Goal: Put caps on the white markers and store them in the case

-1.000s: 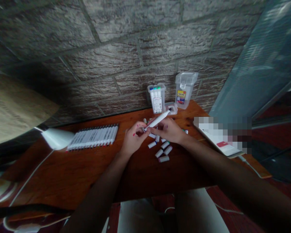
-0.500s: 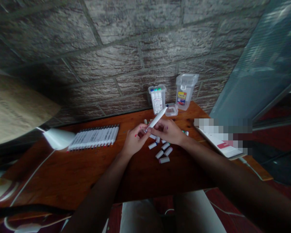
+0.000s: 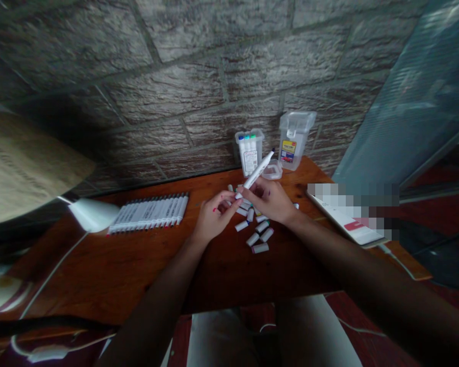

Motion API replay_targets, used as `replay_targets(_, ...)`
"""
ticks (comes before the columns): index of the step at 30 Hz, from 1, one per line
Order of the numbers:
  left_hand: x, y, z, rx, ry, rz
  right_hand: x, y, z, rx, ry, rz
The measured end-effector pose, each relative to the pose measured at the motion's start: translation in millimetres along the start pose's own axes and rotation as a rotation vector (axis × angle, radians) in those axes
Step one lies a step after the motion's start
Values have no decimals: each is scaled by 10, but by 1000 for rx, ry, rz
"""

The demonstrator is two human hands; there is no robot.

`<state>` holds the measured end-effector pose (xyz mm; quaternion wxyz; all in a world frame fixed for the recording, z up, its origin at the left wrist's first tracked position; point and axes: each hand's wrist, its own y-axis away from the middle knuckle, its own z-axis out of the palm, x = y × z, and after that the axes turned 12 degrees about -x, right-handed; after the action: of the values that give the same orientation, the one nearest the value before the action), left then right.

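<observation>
A white marker (image 3: 258,172) with a dark tip end slants up to the right between my two hands. My right hand (image 3: 272,202) is closed round it, thumb and fingers pinching its lower half. The fingertips of my left hand (image 3: 213,216) are closed at the marker's bottom end; whether a cap is there I cannot make out. Red marks show on my left fingers. Under and in front of my hands lie several loose white marker caps (image 3: 260,248), some partly hidden by my fingers.
A row of white markers (image 3: 149,214) lies at left, beside a white lamp (image 3: 94,216). Behind my hands stand a clear case with markers (image 3: 249,153), a clear lid (image 3: 272,169) and another clear case (image 3: 294,145). A tablet (image 3: 348,219) lies at right.
The marker has shifted slightly up and to the right, its dark end now higher. My right hand's fingers have moved on it, and the view has shifted a little.
</observation>
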<state>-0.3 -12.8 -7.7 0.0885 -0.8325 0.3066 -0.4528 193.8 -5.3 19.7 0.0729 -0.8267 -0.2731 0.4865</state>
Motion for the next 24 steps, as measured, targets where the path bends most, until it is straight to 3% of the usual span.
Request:
replay_targets(3,15,1,1,15,-2,-19,-38,-7,-33,89,1,86)
replay_targets(7,28,-3,-3,24,-35,-20,-7,-4,-23,26,-71,166)
replay_targets(13,39,-5,-5,31,-32,-37,52,-13,14,39,-66,76)
replay_targets(18,53,-10,-6,24,-53,-37,13,-11,-24,19,-110,127)
replay_targets(24,59,-14,-4,32,-20,-36,32,-21,-28,40,39,7)
